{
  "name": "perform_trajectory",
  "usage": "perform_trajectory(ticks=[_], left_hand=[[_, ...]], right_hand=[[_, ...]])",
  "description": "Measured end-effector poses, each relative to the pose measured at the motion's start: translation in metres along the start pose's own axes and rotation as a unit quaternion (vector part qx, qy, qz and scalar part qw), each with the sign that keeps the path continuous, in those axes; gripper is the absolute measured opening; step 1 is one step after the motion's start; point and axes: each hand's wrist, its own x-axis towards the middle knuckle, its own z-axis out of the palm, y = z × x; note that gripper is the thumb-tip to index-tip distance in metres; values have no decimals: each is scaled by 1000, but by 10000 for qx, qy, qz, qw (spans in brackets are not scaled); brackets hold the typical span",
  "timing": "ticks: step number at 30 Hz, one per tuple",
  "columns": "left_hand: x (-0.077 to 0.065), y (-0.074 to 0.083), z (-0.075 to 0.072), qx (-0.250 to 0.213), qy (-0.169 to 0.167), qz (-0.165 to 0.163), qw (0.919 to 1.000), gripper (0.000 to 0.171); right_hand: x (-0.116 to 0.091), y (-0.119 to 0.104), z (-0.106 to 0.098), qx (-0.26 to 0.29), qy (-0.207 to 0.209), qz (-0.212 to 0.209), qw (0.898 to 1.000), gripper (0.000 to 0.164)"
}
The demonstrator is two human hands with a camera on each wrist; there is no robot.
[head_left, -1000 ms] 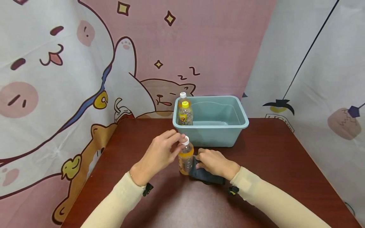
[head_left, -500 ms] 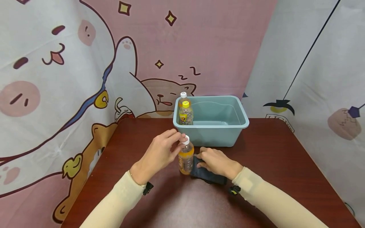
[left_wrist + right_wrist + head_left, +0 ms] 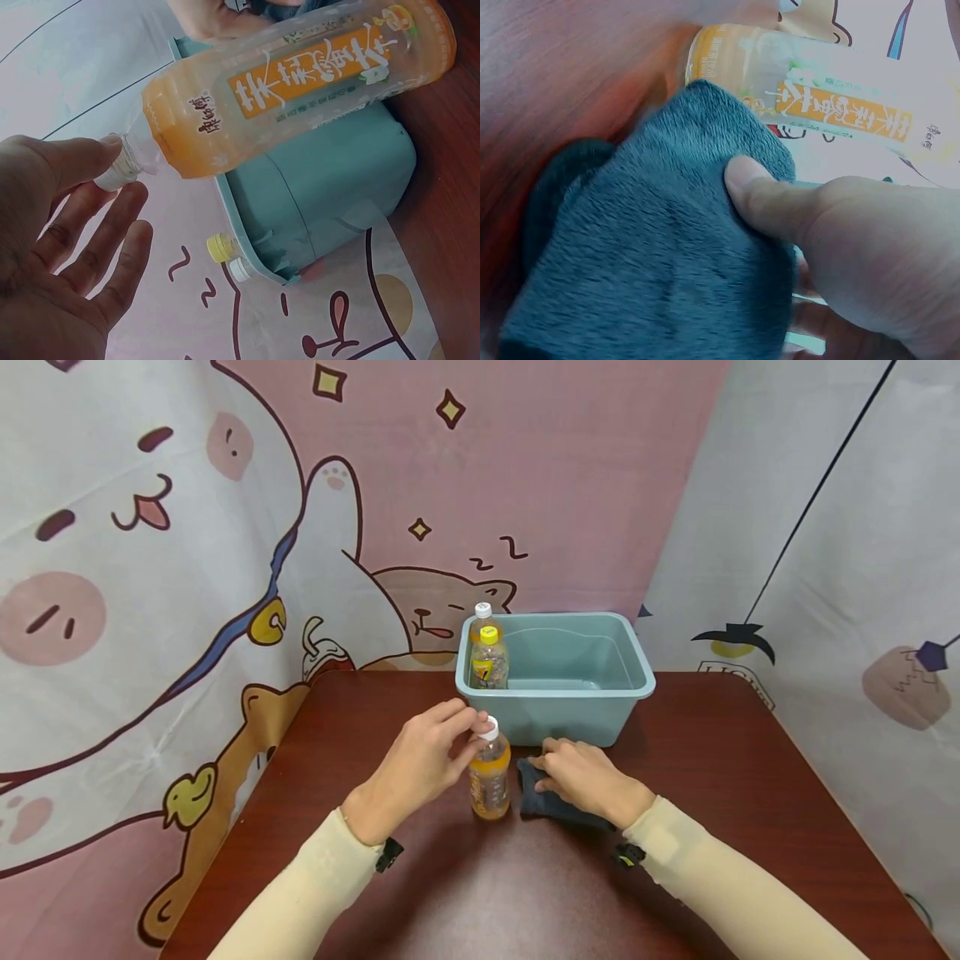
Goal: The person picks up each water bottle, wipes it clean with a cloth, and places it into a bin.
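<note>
A clear plastic drink bottle (image 3: 491,781) with an orange label and white cap stands upright on the table in front of the bin. My left hand (image 3: 429,756) pinches its cap between thumb and fingers; the left wrist view shows the thumb on the white cap (image 3: 116,176). To the bottle's right, my right hand (image 3: 588,777) grips a dark blue-grey cloth (image 3: 543,802). In the right wrist view the thumb presses on the folded fuzzy cloth (image 3: 660,217), which lies close to the bottle (image 3: 832,97). Most fingers of that hand are hidden behind the cloth.
Behind the hands stands a light blue-green plastic bin (image 3: 555,718). Inside it at the left are a yellow-capped bottle (image 3: 489,664) and a white-capped bottle (image 3: 483,618). A cartoon-printed curtain (image 3: 570,485) hangs beyond the dark red-brown table (image 3: 720,760).
My right hand has moved right with the cloth, leaving a gap between cloth and bottle in the head view. The left hand stays on the cap, and the bottle remains standing.
</note>
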Motion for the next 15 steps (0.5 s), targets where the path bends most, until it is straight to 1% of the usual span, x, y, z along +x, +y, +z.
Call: perform_trajectory(ticks=[7, 10, 15], left_hand=[[-1, 0, 0, 57, -29, 3, 10000, 26], [0, 0, 0, 89, -23, 30, 10000, 26], [0, 1, -1, 100, -78, 6, 9999, 26]], right_hand=[[-6, 4, 5, 502, -487, -47, 9975, 58], [-8, 5, 6, 602, -513, 5, 9969, 62], [-10, 9, 6, 722, -398, 82, 9966, 62]])
